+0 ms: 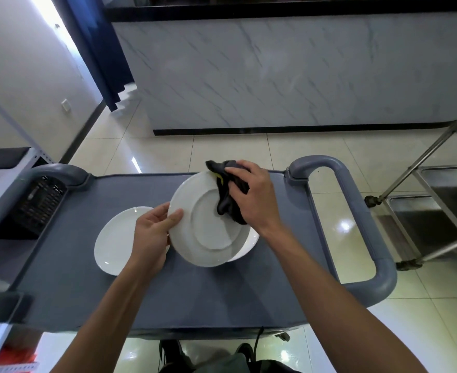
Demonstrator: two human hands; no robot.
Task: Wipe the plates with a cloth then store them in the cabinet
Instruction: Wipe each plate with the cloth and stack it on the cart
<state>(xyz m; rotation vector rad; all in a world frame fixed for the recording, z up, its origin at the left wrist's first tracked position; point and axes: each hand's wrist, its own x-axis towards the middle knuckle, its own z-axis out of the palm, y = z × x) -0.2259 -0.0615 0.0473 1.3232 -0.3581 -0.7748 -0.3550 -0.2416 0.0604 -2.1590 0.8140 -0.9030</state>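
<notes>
My left hand (153,232) grips the left rim of a white plate (203,232), thumb on its upturned underside, holding it tilted above the grey cart top (222,294). Against the plate's upper right part my right hand (251,196) presses a dark crumpled cloth (228,195), fingers curled round it. A second white plate (115,244) lies flat on the cart to the left, partly behind my left hand. Under the held plate, the rim of a third plate (248,247) peeks out at the right.
The cart has grey handles at the left (57,173) and the right (367,219). A steel trolley (437,192) stands on the tiled floor to the right. A marble-fronted counter (289,74) runs across the back. Shelving with a black crate (40,200) is at the left.
</notes>
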